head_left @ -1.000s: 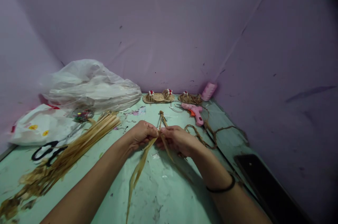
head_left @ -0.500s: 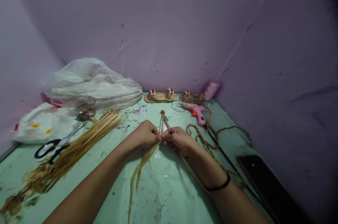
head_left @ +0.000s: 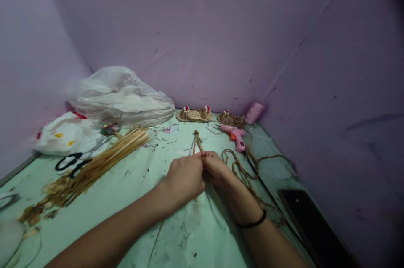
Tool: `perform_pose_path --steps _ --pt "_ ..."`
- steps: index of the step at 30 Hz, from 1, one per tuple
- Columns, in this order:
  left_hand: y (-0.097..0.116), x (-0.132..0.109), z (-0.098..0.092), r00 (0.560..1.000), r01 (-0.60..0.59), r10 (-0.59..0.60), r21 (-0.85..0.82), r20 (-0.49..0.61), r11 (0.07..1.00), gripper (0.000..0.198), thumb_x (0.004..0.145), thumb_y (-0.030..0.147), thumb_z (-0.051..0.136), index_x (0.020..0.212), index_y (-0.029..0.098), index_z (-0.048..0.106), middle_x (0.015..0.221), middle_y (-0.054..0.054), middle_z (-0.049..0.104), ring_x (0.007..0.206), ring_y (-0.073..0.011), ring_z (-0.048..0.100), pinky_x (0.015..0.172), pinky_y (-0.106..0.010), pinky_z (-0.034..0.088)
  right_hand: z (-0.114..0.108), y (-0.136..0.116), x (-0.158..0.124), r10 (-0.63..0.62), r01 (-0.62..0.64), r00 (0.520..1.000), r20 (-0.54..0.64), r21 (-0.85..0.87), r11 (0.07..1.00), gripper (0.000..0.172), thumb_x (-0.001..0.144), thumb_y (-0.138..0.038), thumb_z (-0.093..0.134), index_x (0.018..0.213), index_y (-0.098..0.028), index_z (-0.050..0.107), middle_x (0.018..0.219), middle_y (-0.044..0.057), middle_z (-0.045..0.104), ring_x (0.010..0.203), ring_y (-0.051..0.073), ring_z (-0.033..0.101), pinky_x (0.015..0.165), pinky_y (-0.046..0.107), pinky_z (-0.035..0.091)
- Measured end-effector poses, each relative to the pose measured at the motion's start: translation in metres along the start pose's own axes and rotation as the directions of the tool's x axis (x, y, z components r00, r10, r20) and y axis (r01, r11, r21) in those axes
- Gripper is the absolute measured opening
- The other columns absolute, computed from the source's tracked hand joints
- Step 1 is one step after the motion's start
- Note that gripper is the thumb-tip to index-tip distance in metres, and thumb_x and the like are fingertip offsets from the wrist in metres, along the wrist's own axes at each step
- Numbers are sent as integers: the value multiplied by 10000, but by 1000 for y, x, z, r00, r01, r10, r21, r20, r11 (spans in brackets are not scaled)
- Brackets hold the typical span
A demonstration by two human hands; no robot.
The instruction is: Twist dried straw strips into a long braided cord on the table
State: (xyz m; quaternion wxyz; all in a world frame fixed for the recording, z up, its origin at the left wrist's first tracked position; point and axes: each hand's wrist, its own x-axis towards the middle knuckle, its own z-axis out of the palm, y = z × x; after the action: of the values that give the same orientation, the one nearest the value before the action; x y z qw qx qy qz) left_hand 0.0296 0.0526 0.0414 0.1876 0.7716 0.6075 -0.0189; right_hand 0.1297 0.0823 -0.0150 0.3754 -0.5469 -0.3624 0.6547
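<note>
Cord (head_left: 197,135) lies mid-way across the green worktop (head_left: 172,148), knotted end away from me & 2 legs running down to the hands; from my remote end I see R hand (head_left: 216,168) pinching it btwn thumb & fingers, L hand (head_left: 186,177) curled closed on it, touching R, fingertips hidden. Pink glue gun (head_left: 235,133) is to the right, approx. level w/ the knot; fibre bundle (head_left: 107,163) lies well left, scissors (head_left: 73,156) just beside it.
</note>
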Motion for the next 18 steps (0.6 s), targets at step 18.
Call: perform_pose_path --steps 18 --pt "-33 40 22 955 296 -177 -749 237 592 61 512 159 509 480 115 536 314 46 368 270 -55 256 319 -199 166 -15 3 2 -332 351 930 157 -650 674 61 609 -121 499 611 -132 558 575 23 585 534 96 476 496 195 313"
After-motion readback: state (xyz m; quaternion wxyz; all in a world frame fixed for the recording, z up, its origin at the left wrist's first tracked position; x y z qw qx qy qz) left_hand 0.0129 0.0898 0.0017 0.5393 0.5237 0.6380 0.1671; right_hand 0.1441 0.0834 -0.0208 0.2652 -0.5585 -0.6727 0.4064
